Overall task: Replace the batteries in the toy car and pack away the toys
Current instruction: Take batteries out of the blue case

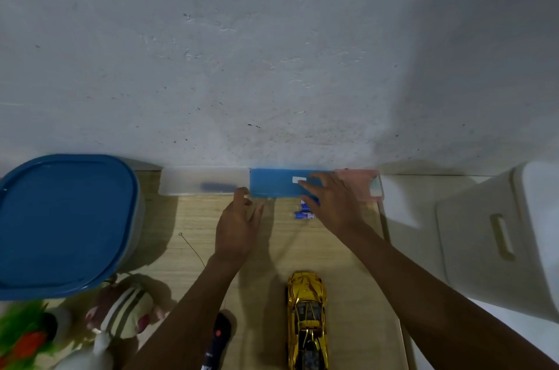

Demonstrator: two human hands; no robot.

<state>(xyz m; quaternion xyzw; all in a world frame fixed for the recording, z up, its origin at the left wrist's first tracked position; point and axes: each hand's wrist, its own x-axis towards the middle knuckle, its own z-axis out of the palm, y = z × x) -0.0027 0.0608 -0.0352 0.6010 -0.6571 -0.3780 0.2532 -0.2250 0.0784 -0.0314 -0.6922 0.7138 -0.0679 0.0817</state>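
A wooden table (pixel 187 218) stands with its far edge against a rough grey wall (pixel 272 51). Three shallow boxes line that far edge end to end: a clear box (pixel 193 180) on the left, a blue box (pixel 273 185) in the middle and a pink box (pixel 361 185) reaching the far right corner. The right hand (pixel 332 206) lies flat on the blue box's lid, fingers straight and spread, the thumb along the box's near edge, grasping nothing. The left hand (pixel 237 229) is at the near left corner of the same box, its fingers loose and only lightly bent, the fingertips touching the box's near edge; it holds nothing either. The batteries (pixel 304 212), blue and white, lie on the table just in front of the blue box, partly under the right hand. The gold toy car (pixel 307 319) sits well apart from them at the table's near edge, nose pointing to the far edge, with bare wood between car and batteries. A black remote (pixel 220 338) lies left of the car, partly behind the left forearm. A large tub with a blue lid (pixel 63 224) fills the table's left edge, and plush toys (pixel 121 313) crowd the near left corner in front of it. A thin wire (pixel 192 250) lies on the open wood between tub and left hand. Beyond the right edge stands a white bin (pixel 490 236).
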